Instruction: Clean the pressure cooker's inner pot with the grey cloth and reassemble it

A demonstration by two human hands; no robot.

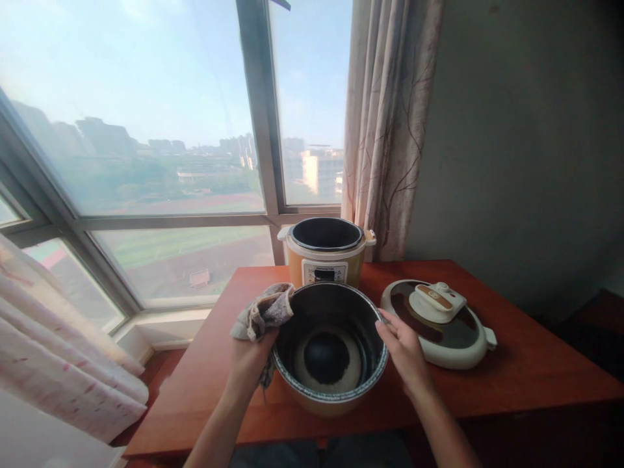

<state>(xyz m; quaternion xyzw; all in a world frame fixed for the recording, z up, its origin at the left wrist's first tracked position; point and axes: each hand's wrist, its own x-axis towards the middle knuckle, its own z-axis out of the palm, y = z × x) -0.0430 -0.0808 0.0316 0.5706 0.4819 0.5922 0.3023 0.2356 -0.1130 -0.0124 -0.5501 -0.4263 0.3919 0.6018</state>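
While both hands grip the round, dark-lined metal inner pot (329, 348), the pot stands at the near edge of the reddish-brown wooden table (511, 370), and that position is the main hazard: a push toward the body could, in my judgement, tip it off the edge. The left hand (249, 361) is closed against the pot's left rim with a crumpled grey-brown cloth (266, 311) bunched in its grasp, part of the cloth draped over the rim. The right hand (402, 348) is partly open, fingers curved along the right rim, thumb on the outside. Neither grip wraps under the pot, so a slip on the smooth wall is possible if it is lifted this way.

A second risk lies close by: the white and brown round cooker lid (439, 322) rests flat just beside the right hand, and a sideways sweep of the wrist could knock it. The yellow and white electric cooker body (325, 257) stands open right behind the pot, apparently touching or nearly so; I cannot tell which.

The pot's interior is dark, with a pale ring around a darker centre on the bottom, which may be residue or wear. Its outer wall is a dull golden tone, and the rim shows a speckled band.
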